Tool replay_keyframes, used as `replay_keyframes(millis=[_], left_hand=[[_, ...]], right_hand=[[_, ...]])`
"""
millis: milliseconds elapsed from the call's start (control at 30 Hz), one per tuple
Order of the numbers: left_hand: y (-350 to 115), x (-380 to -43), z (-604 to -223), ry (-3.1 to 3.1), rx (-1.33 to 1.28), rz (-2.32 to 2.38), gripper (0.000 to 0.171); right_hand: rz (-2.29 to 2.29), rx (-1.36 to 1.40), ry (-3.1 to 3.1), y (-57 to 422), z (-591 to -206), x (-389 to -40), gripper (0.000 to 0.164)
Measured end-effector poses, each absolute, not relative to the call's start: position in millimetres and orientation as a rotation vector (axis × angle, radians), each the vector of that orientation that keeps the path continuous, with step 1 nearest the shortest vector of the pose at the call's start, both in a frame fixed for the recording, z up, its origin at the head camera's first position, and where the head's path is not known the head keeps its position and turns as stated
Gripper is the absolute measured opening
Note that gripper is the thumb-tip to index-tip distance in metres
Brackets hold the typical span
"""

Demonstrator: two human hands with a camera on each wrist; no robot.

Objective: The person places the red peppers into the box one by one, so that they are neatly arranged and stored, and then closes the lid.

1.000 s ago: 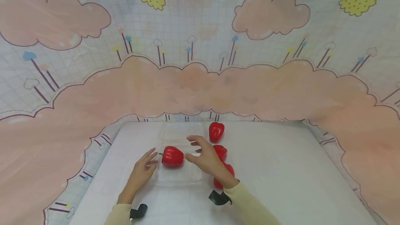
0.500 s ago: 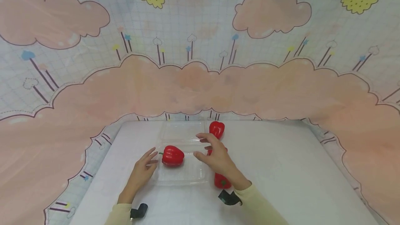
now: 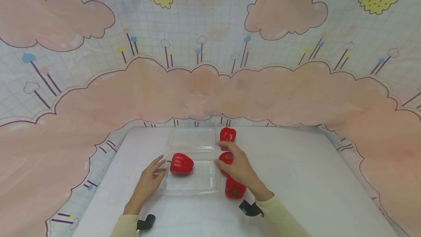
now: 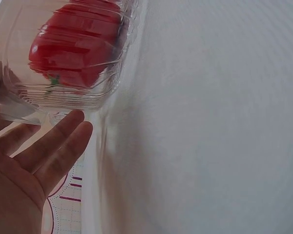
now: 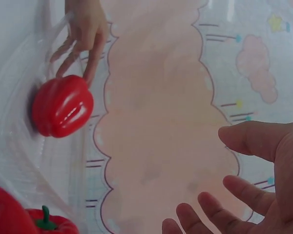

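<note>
A red bell pepper (image 3: 181,164) with a green stem lies on its side in the left part of a clear plastic clamshell container (image 3: 201,187). My left hand (image 3: 150,178) is at the container's left wall, fingers extended; the left wrist view shows the fingertips (image 4: 77,116) right at its ribbed side. Over a row of red peppers to the right, my right hand (image 3: 241,165) hovers with thumb and fingers spread and nothing between them. Beneath it, the middle pepper (image 3: 225,157) is partly hidden. The near pepper (image 3: 235,187) points its stem toward me.
Behind the base, the container's lid (image 3: 193,138) lies folded back flat. A third loose pepper (image 3: 227,134) sits beside it at the table's back edge. All of this stands on a white table (image 3: 296,178) before a cloud-patterned cloth (image 3: 210,94).
My right hand has moved right, away from the pepper in the container to above the loose peppers. The left hand and the peppers have stayed in place.
</note>
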State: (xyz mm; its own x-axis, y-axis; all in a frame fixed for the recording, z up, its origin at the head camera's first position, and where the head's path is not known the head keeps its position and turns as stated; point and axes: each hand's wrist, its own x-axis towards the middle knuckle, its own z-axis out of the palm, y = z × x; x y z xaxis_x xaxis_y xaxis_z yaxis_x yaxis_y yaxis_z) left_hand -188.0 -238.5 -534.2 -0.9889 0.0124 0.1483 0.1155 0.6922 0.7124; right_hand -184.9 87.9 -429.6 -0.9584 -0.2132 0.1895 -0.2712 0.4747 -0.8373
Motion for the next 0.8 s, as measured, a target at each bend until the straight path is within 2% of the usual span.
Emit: replay_keyframes(millis=[600,800], left_hand=[[-238.5,-187.9,-533.8,-2.764,-0.099,-1.194,0.049],[-239.0,-188.3,-535.5,-2.765,-0.098,-1.184,0.049]], right_hand=[[1.423,0.325,-2.746,112.2,-453.9,-183.5,0.06],[1.491,0.367,-2.729,121.8,-461.7,-184.2,0.058]])
